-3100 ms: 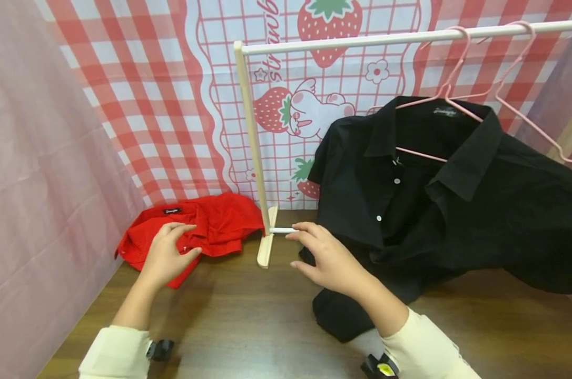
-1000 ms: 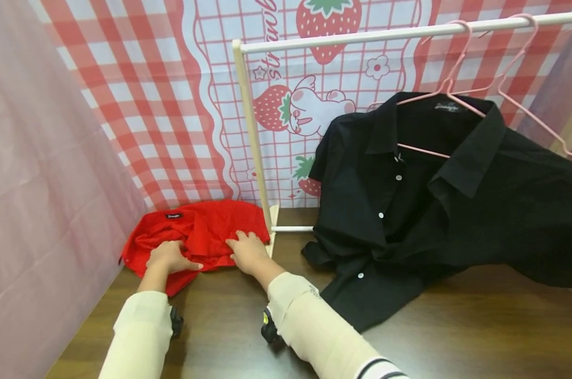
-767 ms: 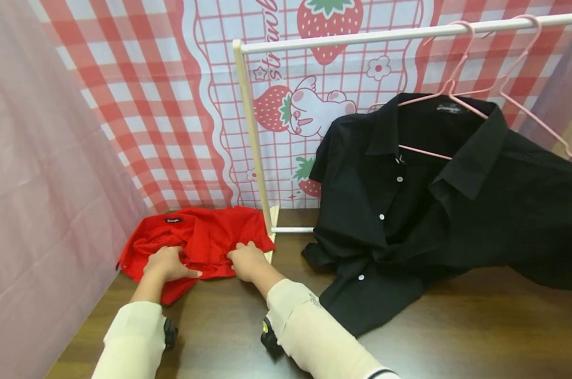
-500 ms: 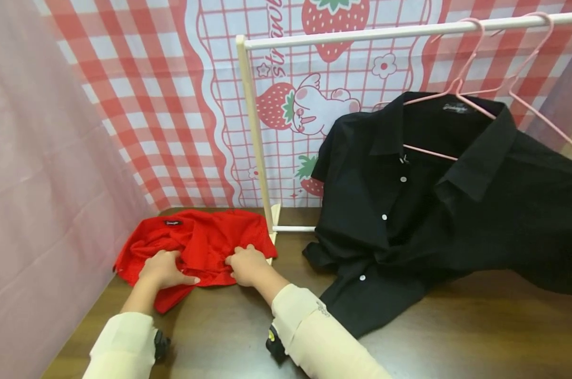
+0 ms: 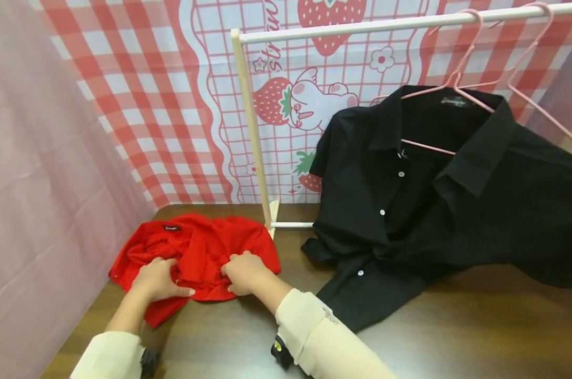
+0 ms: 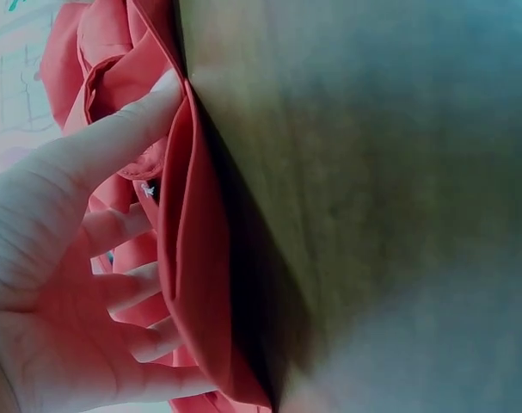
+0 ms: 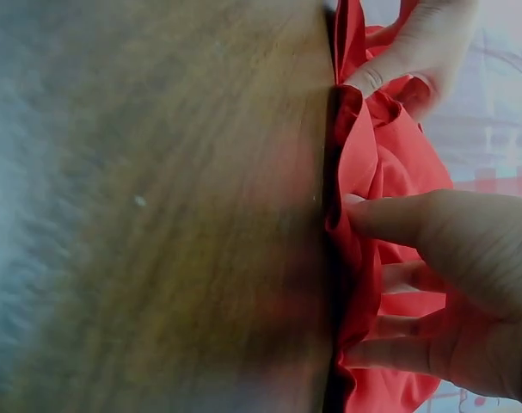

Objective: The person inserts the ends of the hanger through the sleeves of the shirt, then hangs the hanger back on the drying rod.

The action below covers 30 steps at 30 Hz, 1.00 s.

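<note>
A crumpled red collared shirt [image 5: 200,252] lies on the wooden table at the left. My left hand [image 5: 155,281] holds its near left part; in the left wrist view the thumb [image 6: 136,125] lies over a fold and the fingertips go in behind the cloth. My right hand [image 5: 245,273] grips the shirt's near edge further right. In the right wrist view, the right thumb [image 7: 389,219] presses on the bunched fabric, with the fingers bent into it. Between the two hands the front hem bunches on the tabletop.
A rack with a white rail [image 5: 362,29] and wooden post [image 5: 253,126] stands behind. On it a black shirt [image 5: 409,221] hangs from a pink hanger [image 5: 456,79], its lower part spilling onto the table [image 5: 219,337]. A second pink hanger [image 5: 515,73] hangs beside it. A pink curtain [image 5: 68,184] borders the left.
Both hands have come down onto the red shirt, the right crossing over from beside the rack's post. Over the last second the shirt has slid with them toward me, away from the back cloth.
</note>
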Each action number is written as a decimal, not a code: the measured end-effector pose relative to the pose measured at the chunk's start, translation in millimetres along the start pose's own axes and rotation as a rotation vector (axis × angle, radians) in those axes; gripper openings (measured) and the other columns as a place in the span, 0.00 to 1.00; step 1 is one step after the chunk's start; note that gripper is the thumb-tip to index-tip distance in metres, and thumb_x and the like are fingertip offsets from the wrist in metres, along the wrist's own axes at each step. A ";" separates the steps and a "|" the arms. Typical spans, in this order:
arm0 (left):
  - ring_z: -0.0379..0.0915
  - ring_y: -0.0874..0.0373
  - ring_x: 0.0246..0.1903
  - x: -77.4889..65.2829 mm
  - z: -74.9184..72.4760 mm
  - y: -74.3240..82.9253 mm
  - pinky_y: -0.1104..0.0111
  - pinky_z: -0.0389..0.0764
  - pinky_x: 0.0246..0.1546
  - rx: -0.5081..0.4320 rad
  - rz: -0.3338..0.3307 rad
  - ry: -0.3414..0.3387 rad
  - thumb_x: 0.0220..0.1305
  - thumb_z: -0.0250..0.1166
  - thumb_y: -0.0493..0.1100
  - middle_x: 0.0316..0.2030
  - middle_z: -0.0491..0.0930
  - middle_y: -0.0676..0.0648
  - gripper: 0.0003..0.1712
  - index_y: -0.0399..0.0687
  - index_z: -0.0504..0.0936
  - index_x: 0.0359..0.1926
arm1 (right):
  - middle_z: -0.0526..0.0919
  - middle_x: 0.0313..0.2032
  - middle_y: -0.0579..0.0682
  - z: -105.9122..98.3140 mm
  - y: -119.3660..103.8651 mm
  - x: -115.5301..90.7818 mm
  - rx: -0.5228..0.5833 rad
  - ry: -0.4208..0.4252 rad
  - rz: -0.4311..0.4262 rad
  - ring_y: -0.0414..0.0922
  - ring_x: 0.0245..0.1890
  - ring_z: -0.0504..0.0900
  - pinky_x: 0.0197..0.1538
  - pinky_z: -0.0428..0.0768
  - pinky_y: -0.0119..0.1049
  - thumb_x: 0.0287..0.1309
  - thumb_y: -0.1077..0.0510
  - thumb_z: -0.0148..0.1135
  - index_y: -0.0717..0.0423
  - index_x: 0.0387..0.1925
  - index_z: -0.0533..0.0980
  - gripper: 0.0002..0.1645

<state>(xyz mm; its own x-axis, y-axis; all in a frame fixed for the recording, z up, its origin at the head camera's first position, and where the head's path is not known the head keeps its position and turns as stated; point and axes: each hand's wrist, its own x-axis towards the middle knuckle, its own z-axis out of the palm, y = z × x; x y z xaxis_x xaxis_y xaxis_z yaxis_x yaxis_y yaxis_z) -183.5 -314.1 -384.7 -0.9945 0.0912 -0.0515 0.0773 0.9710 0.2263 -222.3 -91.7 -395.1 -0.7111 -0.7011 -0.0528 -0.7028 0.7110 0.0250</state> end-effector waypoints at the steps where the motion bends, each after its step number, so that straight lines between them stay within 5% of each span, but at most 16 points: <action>1: 0.72 0.32 0.45 -2.6 0.2 -0.2 0.42 0.73 0.45 0.000 -0.005 0.002 0.38 0.78 0.63 0.45 0.76 0.31 0.52 0.26 0.76 0.53 | 0.80 0.44 0.43 0.5 -1.2 -1.1 0.003 0.001 -0.005 0.47 0.41 0.78 0.34 0.78 0.37 0.54 0.46 0.69 0.37 0.47 0.83 0.17; 14: 0.73 0.32 0.43 -18.8 5.5 0.1 0.41 0.73 0.44 0.019 0.031 0.038 0.35 0.78 0.66 0.44 0.75 0.32 0.54 0.27 0.77 0.52 | 0.79 0.48 0.42 -3.3 -2.5 -18.8 0.078 -0.047 -0.014 0.48 0.44 0.76 0.38 0.77 0.36 0.51 0.46 0.72 0.34 0.51 0.82 0.22; 30: 0.75 0.36 0.37 -41.2 16.9 19.5 0.44 0.76 0.41 0.057 0.141 0.095 0.32 0.78 0.67 0.42 0.77 0.34 0.53 0.28 0.79 0.50 | 0.78 0.44 0.41 -12.8 -0.7 -58.9 0.079 -0.107 -0.085 0.44 0.41 0.75 0.40 0.74 0.33 0.48 0.46 0.74 0.36 0.51 0.82 0.25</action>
<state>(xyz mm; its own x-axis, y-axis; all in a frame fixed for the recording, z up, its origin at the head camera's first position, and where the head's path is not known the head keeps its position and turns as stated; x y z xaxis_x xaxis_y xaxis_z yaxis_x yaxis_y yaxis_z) -139.8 -295.2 -394.6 -0.9756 0.2085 0.0692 0.2175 0.9612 0.1695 -180.2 -51.6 -379.3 -0.6400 -0.7521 -0.1572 -0.7537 0.6543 -0.0622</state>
